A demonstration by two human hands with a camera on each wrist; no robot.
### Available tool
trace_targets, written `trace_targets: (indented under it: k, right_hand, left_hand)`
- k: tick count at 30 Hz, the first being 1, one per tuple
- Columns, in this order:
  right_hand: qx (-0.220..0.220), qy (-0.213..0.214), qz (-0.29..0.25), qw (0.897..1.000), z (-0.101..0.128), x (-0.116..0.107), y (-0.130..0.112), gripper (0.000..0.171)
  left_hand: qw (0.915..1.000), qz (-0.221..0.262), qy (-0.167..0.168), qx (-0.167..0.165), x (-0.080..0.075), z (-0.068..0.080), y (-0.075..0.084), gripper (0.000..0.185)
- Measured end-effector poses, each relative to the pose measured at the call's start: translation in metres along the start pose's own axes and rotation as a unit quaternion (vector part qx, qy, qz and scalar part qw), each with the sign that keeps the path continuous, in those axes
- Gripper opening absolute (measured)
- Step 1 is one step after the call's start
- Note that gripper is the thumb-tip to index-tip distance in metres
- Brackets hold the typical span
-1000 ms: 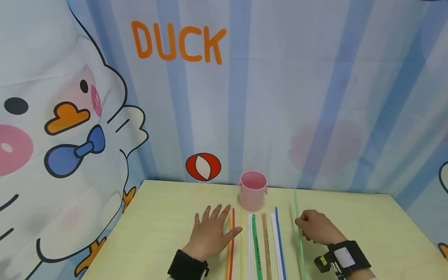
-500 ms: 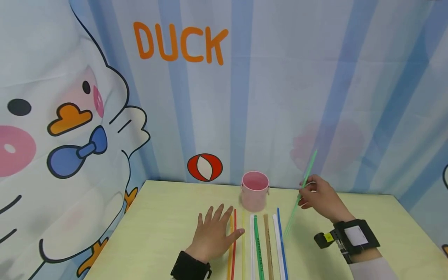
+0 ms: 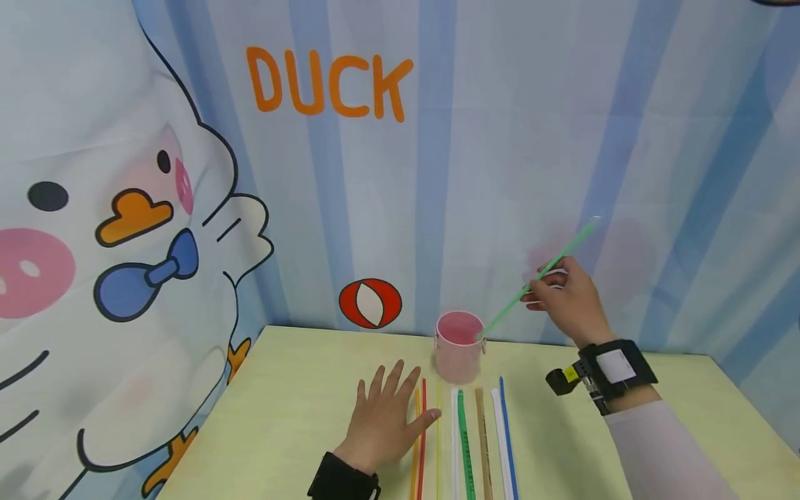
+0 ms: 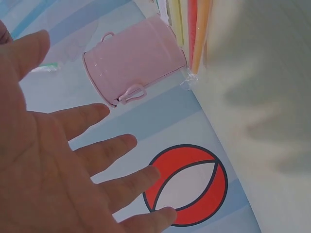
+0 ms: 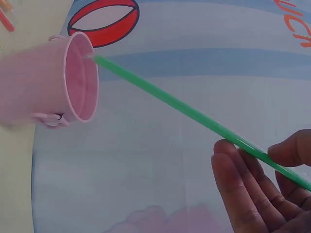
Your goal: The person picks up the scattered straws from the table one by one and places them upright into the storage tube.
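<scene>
My right hand [image 3: 565, 295] is raised above the table and pinches a light green straw [image 3: 537, 274] [image 5: 194, 111] that slants down to the left. The straw's lower tip sits at the rim of a small pink bucket [image 3: 460, 354] [image 5: 58, 85] [image 4: 133, 60] standing near the back of the table. My left hand [image 3: 384, 420] [image 4: 58, 165] lies flat on the table with its fingers spread, beside a row of several coloured straws [image 3: 462, 437]. Its thumb touches the orange and red straws at the row's left side.
The pale yellow table [image 3: 287, 410] is backed by a cloth wall with blue stripes, a duck drawing and a red and white ball print [image 3: 370, 303] [image 4: 187, 187]. The table's left side and the area right of the straws hold nothing.
My right hand lifted the green straw off the table, raised it and swung its lower end over to the pink bucket's rim. The left hand stayed flat in place.
</scene>
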State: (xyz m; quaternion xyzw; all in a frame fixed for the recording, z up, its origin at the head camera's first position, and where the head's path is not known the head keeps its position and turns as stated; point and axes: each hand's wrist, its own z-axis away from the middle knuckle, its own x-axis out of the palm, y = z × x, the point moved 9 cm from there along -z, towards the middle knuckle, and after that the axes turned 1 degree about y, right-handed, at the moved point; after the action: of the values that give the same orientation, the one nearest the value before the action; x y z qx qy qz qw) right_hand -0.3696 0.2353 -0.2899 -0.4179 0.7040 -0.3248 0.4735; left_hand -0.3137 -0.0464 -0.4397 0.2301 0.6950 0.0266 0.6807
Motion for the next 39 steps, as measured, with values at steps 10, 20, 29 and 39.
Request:
trace_targets:
  k: [10, 20, 29, 39]
  right_hand:
    - [0.003, 0.002, 0.052, 0.999, -0.029, 0.031, 0.003, 0.029]
    - [0.026, -0.036, 0.133, 0.99, -0.032, 0.075, 0.037, 0.029]
    - [0.005, -0.049, 0.196, 0.979, -0.029, 0.095, 0.054, 0.031]
    - [0.042, -0.1, 0.218, 0.97, -0.02, 0.101, 0.068, 0.043]
  left_hand:
    - [0.9996, -0.021, 0.016, -0.001, -0.011, 0.002, -0.003, 0.081]
    - [0.9999, -0.015, 0.006, -0.005, -0.014, 0.001, -0.005, 0.081]
    - [0.9999, -0.014, 0.006, -0.004, -0.015, -0.001, -0.003, 0.081]
    - [1.0, -0.008, 0.006, 0.001, -0.016, 0.001, -0.003, 0.08]
